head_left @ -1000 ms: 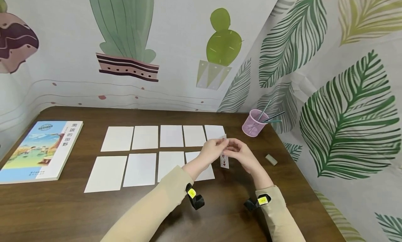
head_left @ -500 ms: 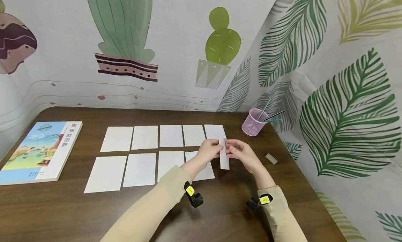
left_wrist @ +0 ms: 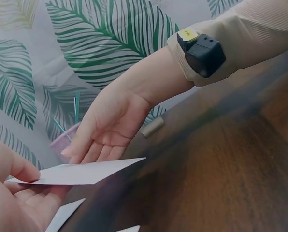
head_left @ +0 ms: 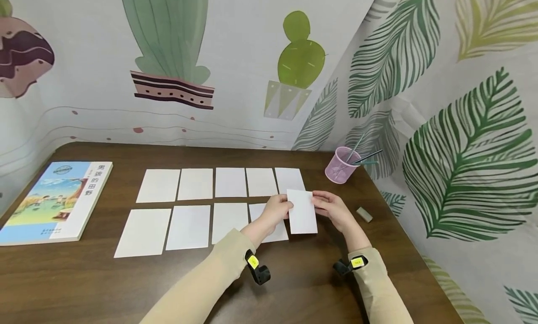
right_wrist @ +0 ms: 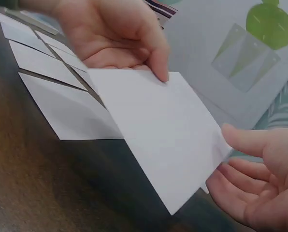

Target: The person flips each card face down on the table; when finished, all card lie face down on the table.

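Presently the left hand (head_left: 275,211) pinches the left edge of a blank white rectangular card (head_left: 302,211) between thumb and fingers; the right hand (head_left: 332,209) grasps its right edge. The smooth, flat card is held just above the dark wooden table (head_left: 294,286), beside nine like cards (head_left: 195,184) laid in two rows. A pink mesh pen cup (head_left: 339,165) stands beyond.

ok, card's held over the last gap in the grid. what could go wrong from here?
1. The card is held only at its edges by the left hand and right hand; such a light grip may let it slip or tilt.
2. It overlaps the near-row neighbour card; lowering it could nudge that one askew.
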`<state>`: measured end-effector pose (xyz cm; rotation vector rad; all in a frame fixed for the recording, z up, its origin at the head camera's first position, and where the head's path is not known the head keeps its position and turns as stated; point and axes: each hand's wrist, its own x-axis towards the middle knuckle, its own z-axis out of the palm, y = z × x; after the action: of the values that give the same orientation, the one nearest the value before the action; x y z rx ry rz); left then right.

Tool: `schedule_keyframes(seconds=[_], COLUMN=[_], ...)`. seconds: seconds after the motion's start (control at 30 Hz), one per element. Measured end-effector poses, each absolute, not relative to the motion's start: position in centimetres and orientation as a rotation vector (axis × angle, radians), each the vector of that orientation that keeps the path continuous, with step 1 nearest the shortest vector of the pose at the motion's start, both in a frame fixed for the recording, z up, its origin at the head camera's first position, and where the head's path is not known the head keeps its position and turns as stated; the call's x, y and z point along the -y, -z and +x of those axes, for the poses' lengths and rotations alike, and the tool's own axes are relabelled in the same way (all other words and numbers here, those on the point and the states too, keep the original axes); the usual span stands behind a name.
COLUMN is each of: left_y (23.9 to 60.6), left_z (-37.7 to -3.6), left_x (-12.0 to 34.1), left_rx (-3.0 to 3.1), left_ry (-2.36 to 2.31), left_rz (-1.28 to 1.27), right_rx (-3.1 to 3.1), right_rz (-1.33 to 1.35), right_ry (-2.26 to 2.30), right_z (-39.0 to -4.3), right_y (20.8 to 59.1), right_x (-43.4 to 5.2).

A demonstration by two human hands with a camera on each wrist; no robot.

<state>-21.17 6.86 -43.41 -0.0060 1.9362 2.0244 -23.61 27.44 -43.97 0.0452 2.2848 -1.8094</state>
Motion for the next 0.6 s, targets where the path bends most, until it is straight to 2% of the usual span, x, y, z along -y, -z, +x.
schedule_keyframes(seconds=[0.6], left_y=[45.2], left_z=[-20.9], left_x=[-6.5], left_rx=[-2.014], left_ry=[-1.948], left_rz=[0.001], right_rx=[-2.255], right_rz=[0.045], right_ry=[1.678], right_z=[-24.3], right_y=[44.9], right_x=[-27.8])
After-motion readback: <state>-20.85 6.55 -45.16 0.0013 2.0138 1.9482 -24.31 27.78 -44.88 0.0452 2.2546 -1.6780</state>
